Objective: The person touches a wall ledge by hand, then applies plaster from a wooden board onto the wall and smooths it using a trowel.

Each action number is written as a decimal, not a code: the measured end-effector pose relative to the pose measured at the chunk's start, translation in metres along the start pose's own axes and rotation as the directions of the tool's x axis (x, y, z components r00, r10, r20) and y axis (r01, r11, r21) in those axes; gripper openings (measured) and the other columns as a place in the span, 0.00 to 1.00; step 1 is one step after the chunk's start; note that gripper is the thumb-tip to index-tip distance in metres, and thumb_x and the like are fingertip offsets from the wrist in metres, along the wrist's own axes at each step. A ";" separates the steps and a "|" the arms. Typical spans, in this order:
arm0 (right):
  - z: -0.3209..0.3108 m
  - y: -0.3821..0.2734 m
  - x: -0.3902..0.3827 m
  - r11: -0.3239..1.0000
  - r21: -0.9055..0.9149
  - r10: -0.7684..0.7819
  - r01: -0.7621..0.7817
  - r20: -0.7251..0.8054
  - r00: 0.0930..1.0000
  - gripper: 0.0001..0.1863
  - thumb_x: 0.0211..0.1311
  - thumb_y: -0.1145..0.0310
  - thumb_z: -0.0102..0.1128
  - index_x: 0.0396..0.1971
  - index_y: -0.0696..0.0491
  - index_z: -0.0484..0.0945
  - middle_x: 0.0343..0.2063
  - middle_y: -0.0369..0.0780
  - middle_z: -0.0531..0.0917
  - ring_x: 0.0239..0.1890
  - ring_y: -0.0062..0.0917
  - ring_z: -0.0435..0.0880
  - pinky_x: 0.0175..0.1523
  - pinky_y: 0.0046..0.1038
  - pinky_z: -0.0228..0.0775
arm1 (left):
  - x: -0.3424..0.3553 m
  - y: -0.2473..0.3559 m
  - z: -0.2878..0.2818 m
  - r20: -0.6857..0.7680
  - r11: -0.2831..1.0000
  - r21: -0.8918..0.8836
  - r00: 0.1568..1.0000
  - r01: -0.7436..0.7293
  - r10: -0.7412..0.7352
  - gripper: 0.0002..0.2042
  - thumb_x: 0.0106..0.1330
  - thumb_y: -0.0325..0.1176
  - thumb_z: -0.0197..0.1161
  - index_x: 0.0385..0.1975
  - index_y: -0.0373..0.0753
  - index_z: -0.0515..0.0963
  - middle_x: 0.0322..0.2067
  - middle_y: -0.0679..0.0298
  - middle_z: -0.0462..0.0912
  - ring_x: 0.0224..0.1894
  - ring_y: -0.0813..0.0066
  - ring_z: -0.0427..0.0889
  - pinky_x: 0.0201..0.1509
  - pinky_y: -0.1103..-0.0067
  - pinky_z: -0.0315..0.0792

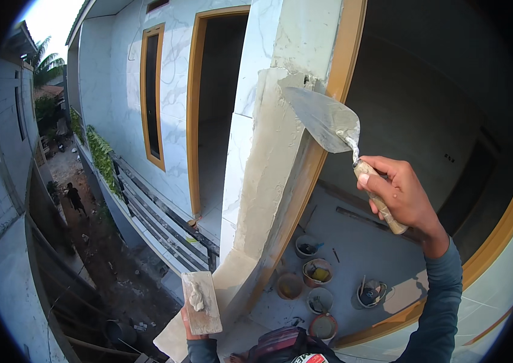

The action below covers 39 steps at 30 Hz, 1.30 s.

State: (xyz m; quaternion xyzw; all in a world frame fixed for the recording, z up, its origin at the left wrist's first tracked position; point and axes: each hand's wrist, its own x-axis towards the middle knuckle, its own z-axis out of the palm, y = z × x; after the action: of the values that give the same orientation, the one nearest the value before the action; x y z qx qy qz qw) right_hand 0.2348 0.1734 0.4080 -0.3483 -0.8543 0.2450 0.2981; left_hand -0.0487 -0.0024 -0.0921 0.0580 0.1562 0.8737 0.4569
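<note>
My right hand (402, 190) is wrapped round the wooden handle of a pointed trowel (324, 119). Its broad metal blade, smeared with mortar, lies over the right edge of a freshly plastered wall strip (265, 175), near the strip's top; whether it touches cannot be told. Low down, my left hand (188, 330) grips a small rectangular mortar board (203, 317), mostly hiding the fingers. A lump of wet mortar (196, 297) sits on the board's face. The strip's surface is grey-beige and damp, with rough edges and a small dark gap beside the trowel tip.
An orange-brown door frame (353, 45) borders the strip on the right. Inside, several buckets (320, 299) stand on the floor. Marbled wall tiles (241, 169) adjoin the left side. Long planks (159, 212) lie along the ledge, above a deep alley where a person (75, 198) stands.
</note>
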 end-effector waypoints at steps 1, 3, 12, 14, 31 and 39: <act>-0.009 -0.008 0.005 0.993 0.059 -0.096 0.098 -0.039 0.995 0.16 0.75 0.65 0.59 0.51 0.62 0.83 0.28 0.33 0.80 0.20 0.13 0.78 0.24 0.20 0.71 | 0.001 0.001 0.002 -0.001 1.000 0.014 1.000 -0.001 0.001 0.27 0.81 0.43 0.46 0.75 0.38 0.66 0.63 0.52 0.81 0.59 0.56 0.85 0.64 0.61 0.82; -0.022 -0.019 0.012 0.984 0.136 -0.109 0.119 -0.079 0.991 0.16 0.77 0.65 0.58 0.52 0.62 0.82 0.31 0.34 0.82 0.21 0.12 0.78 0.23 0.19 0.71 | 0.003 0.003 0.004 -0.003 0.999 0.037 1.000 -0.006 0.007 0.27 0.81 0.43 0.46 0.75 0.38 0.66 0.63 0.52 0.81 0.59 0.56 0.85 0.64 0.61 0.83; 0.000 0.010 0.018 0.982 0.187 -0.024 0.011 0.069 0.997 0.16 0.77 0.65 0.57 0.53 0.62 0.81 0.33 0.36 0.84 0.21 0.13 0.80 0.24 0.20 0.74 | 0.006 0.002 0.008 -0.011 0.998 0.054 1.000 -0.007 0.008 0.27 0.81 0.43 0.45 0.75 0.38 0.66 0.63 0.52 0.81 0.59 0.56 0.86 0.64 0.61 0.83; 0.014 0.019 0.006 0.985 0.139 0.073 -0.105 0.216 0.974 0.15 0.76 0.66 0.58 0.51 0.62 0.82 0.31 0.35 0.83 0.21 0.14 0.80 0.25 0.21 0.74 | 0.005 0.002 0.008 -0.012 0.998 0.053 1.000 -0.015 0.016 0.27 0.81 0.44 0.45 0.75 0.38 0.66 0.63 0.53 0.81 0.59 0.56 0.86 0.64 0.61 0.83; 0.031 0.035 0.005 0.965 0.235 0.083 -0.113 0.132 0.988 0.18 0.76 0.70 0.57 0.59 0.64 0.79 0.34 0.39 0.84 0.21 0.17 0.81 0.23 0.21 0.74 | -0.008 -0.003 0.025 -0.061 0.994 -0.099 0.998 -0.036 0.030 0.27 0.82 0.48 0.53 0.74 0.39 0.68 0.62 0.56 0.81 0.57 0.60 0.87 0.58 0.63 0.85; 0.117 0.127 -0.050 0.953 0.118 0.188 -0.278 0.487 0.853 0.22 0.75 0.75 0.62 0.65 0.66 0.76 0.40 0.43 0.88 0.28 0.18 0.84 0.33 0.22 0.78 | -0.006 -0.008 0.042 -0.197 0.992 -0.118 0.979 0.032 -0.055 0.25 0.85 0.54 0.45 0.65 0.42 0.76 0.52 0.62 0.87 0.48 0.67 0.89 0.52 0.68 0.87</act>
State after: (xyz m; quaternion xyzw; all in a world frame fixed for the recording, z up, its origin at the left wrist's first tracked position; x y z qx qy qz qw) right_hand 0.2408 0.1923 0.2293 -0.3507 -0.8256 0.4345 0.0811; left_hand -0.0293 0.0062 -0.0551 -0.0598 0.1522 0.8724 0.4606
